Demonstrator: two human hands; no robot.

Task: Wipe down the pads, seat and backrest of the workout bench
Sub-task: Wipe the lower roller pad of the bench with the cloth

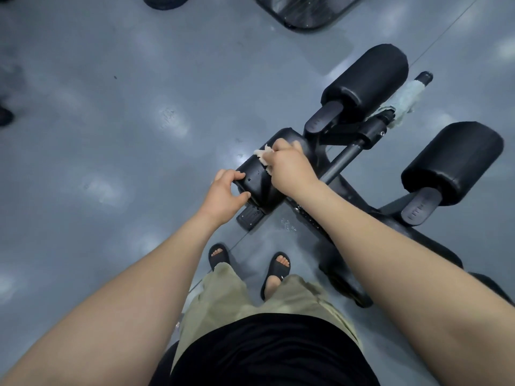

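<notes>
A black roller pad lies low at the middle of the head view, on the workout bench's black frame. My left hand grips the pad's near end with curled fingers. My right hand holds a crumpled pale cloth pressed against the top of that pad. Two larger black roller pads stand behind, one at upper right and another at far right.
A pale green towel hangs on a bar between the two large pads. Another black padded piece of equipment sits at the top edge. Grey glossy floor spreads to the left. My sandalled feet stand just before the frame.
</notes>
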